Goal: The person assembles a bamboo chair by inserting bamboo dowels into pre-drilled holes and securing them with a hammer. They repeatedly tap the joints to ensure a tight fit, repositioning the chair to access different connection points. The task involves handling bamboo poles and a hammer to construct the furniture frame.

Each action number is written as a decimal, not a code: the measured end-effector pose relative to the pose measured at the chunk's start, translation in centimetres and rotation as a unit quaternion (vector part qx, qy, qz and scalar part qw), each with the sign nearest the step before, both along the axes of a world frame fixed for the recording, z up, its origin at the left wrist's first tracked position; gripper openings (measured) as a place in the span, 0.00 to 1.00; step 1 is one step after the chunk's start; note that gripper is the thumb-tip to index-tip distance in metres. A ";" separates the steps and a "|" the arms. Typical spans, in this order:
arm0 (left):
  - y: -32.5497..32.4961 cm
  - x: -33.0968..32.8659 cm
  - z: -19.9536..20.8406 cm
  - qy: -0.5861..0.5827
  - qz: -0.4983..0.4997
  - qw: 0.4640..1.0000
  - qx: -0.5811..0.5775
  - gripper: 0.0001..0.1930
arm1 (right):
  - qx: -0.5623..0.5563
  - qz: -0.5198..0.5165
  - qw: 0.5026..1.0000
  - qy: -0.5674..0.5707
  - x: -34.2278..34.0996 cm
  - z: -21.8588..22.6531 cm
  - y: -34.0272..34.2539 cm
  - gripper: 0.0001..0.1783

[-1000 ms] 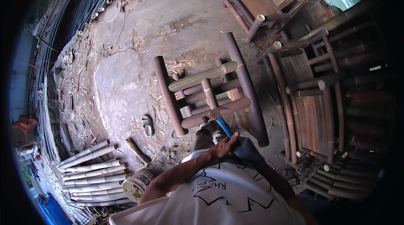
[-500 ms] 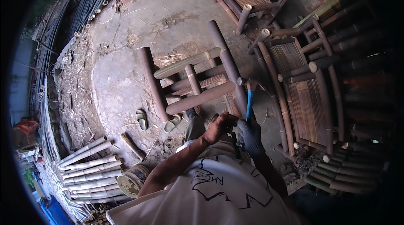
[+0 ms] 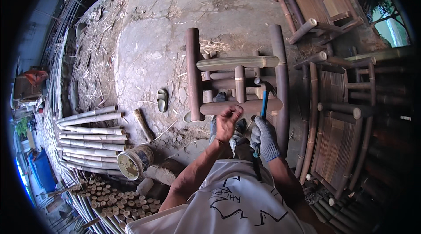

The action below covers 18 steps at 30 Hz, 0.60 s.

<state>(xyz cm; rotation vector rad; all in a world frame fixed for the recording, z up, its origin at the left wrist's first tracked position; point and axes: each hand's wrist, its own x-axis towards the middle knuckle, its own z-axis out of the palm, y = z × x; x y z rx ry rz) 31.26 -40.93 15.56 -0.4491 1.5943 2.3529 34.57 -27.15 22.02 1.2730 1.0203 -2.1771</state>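
Note:
A hammer with a blue handle [image 3: 264,102] and a dark metal head stands upright in my right hand [image 3: 264,138], which wears a grey knit glove and is closed round the grip. My bare left hand [image 3: 229,122] is at the near rail of a bamboo frame [image 3: 239,63]. Its fingers are curled together at that rail; anything between them is too small to make out. Brown poles form the frame's two sides, joined by cross rails and a short upright. The hammer head overlaps the frame's inner rails from above.
Finished bamboo chairs [image 3: 335,122] stand close on the right, with another chair [image 3: 313,8] behind. Cut bamboo poles [image 3: 92,142] lie at left beside a stained bucket [image 3: 129,164]. A green slipper [image 3: 162,100] and a short log [image 3: 143,124] are on the concrete floor.
My hands have moved apart: the left reaches to the near rail, and the right has raised the hammer over the frame. The view has turned, so the frame appears straighter.

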 end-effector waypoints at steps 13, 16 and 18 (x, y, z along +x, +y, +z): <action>-16.1 -18.8 -12.1 0.062 0.028 0.822 -0.566 0.09 | 0.315 0.278 0.883 0.208 -12.7 -12.4 -5.9 0.12; -15.5 -19.2 -12.3 0.058 0.017 0.824 -0.563 0.09 | 0.331 0.279 0.859 0.274 -13.8 -13.9 -6.8 0.11; -15.4 -19.5 -11.9 0.057 0.013 0.821 -0.568 0.09 | 0.375 0.298 0.817 0.320 -14.8 -13.3 -8.0 0.11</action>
